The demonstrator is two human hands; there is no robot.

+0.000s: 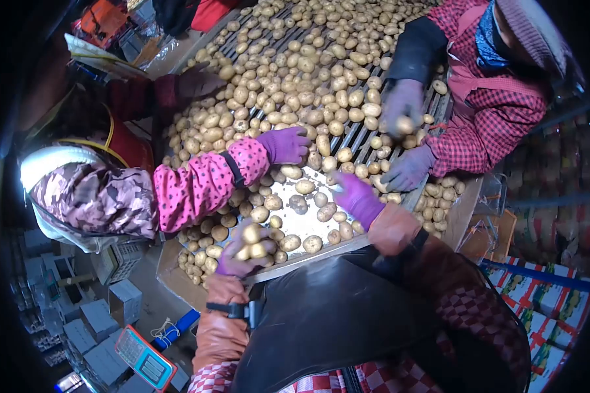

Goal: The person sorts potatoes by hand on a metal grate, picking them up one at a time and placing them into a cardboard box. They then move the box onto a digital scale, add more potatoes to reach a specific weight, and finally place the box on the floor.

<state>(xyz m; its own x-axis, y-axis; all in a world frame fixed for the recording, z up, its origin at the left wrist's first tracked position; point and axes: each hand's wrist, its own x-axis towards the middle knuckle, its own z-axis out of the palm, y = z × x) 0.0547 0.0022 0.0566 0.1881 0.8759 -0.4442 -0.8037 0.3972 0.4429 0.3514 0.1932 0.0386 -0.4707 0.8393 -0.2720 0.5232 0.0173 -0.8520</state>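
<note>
My left hand (237, 267), in a purple glove, is closed around several pale potatoes (252, 250) at the near left edge of the sorting table. Opposite it, my right hand (357, 198), also purple-gloved, reaches over the right side of the bright white surface (283, 191). Motion smears its fingers, and their tips overlap potatoes at the edge of the pile. Between my two hands lie loose potatoes, among them a darker, blotched potato (297, 204).
A thick layer of potatoes covers the slatted table (357, 134). From the left reaches a co-worker's purple-gloved hand (286, 145). Two gloved hands of a person at right, one blurred (403, 108), handle potatoes. A digital scale (145, 359) and boxes (101, 318) stand lower left; printed cartons (537, 295) lower right.
</note>
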